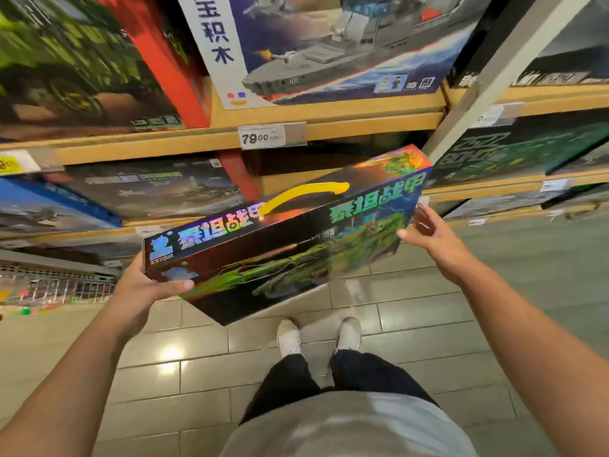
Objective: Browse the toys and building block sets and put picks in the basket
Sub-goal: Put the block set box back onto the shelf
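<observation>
Far on the left there is a wire thing [59, 285] low down that may be the basket, but it is blurry, so I cannot be sure, and I cannot see what is in it.

Next comes the left hand [145, 285]. It grips the left end of the big block set box [283, 245], with the thumb curled over the front and the other fingers hidden under it. The box is in the air, tilted, in front of the shelves [329, 125] and above the floor [412, 324]. It has a yellow handle [303, 196] on top and a green tank picture on the front.

On the right, the right hand [428, 232] is spread open at the box's right end. Its fingers are about at the edge, and it does not grip anything.

To do this well, I think the right hand should close on its end first, so both hands share the weight. Or it could take the yellow handle. Then keep the box level and carry it slowly to the basket, so the long box does not bump the shelves.

The shelves hold many more boxed sets, like a grey ship box [346, 44] above a price tag [263, 137].
</observation>
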